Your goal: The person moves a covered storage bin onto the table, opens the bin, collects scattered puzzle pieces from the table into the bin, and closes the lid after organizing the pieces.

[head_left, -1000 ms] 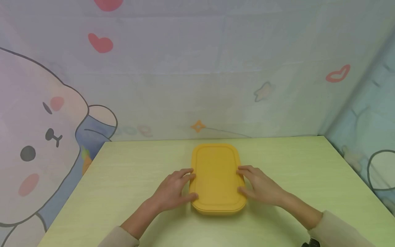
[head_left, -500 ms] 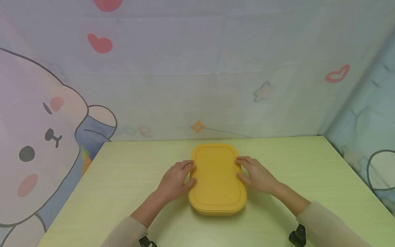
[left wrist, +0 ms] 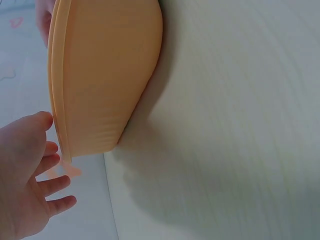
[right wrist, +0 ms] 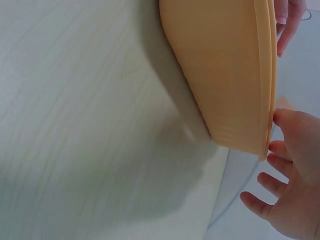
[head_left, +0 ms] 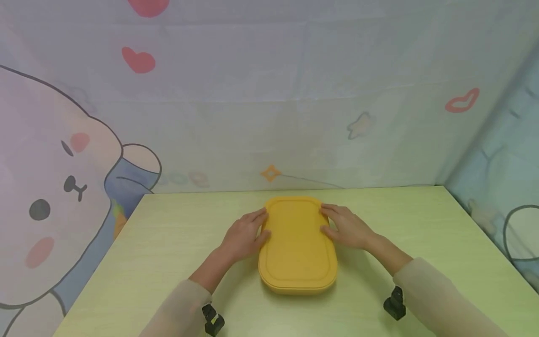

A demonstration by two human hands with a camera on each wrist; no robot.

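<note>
A yellow rectangular box (left wrist: 105,75) with rounded corners stands on the table, its flat yellow lid (head_left: 296,243) on top. At the lid's far left edge, my left hand (head_left: 244,234) touches the rim with thumb and fingertips. On the opposite side my right hand (head_left: 349,228) touches the far right part of the rim the same way. In the left wrist view the thumb (left wrist: 44,119) meets the rim while the other fingers reach out loosely. The right wrist view shows the right thumb (right wrist: 282,116) at the rim and its fingers spread. What is inside the box is hidden.
The pale yellow-green table (head_left: 189,220) ends at a printed cloth backdrop (head_left: 236,93) behind. Another cloth hangs at the right. A large cartoon animal (head_left: 54,187) is printed at the left. Small black devices (head_left: 395,303) are strapped at the sleeves.
Both hands have slid away from me along the lid's sides, from about its middle to its far part. The box and lid stay in nearly the same place.
</note>
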